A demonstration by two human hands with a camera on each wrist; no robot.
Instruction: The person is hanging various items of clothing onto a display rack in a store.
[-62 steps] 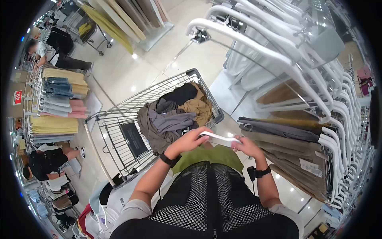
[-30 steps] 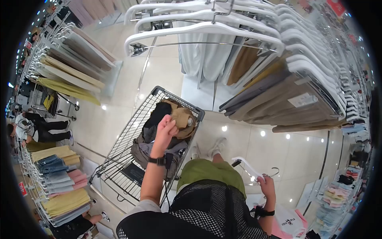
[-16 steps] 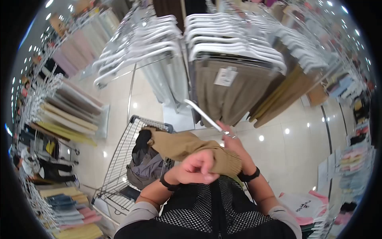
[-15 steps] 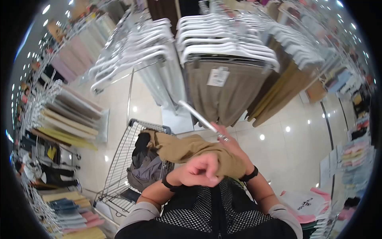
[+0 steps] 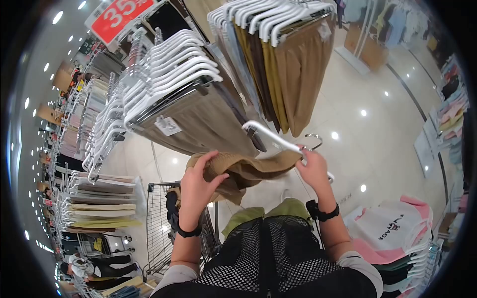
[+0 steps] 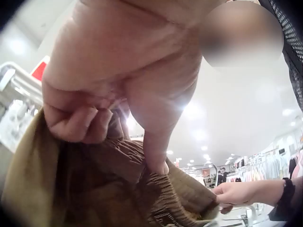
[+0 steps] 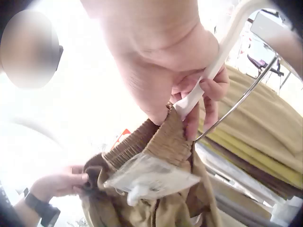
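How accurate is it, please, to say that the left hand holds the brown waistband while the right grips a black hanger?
Black is wrong: the right hand grips a white hanger, as the head view shows. The left hand holds the brown waistband.

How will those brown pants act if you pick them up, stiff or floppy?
The brown pants will probably flop, because they sag in folds between the left hand and the right hand. The gathered waistband looks elastic, so it may stretch if pulled.
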